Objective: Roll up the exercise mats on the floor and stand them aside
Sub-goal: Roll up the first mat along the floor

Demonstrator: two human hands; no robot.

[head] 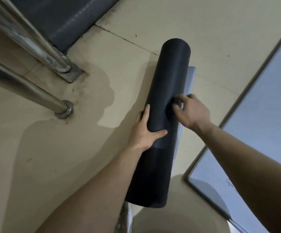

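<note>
I hold the rolled mat [168,78] in both hands; it is a dark, nearly black cylinder that runs from just in front of me up and away over the beige tiled floor [203,22]. I cannot tell whether its far end touches the tiles. My left hand [144,132] grasps the roll about midway along, fingers wrapped round its left side and thumb lying across the top. My right hand [191,111] clutches it from the right a little farther up, its curled fingers digging into the surface so that the mat dents under them. A pale blue loose edge [191,78] of the same mat shows along the roll's right side, beside my right hand. Another mat [262,115], pale blue with a dark rim, lies flat on the floor to my right. To my left, two slanted steel rails [35,42] meet the floor, and a dark grey padded surface [65,19] lies beyond them.
</note>
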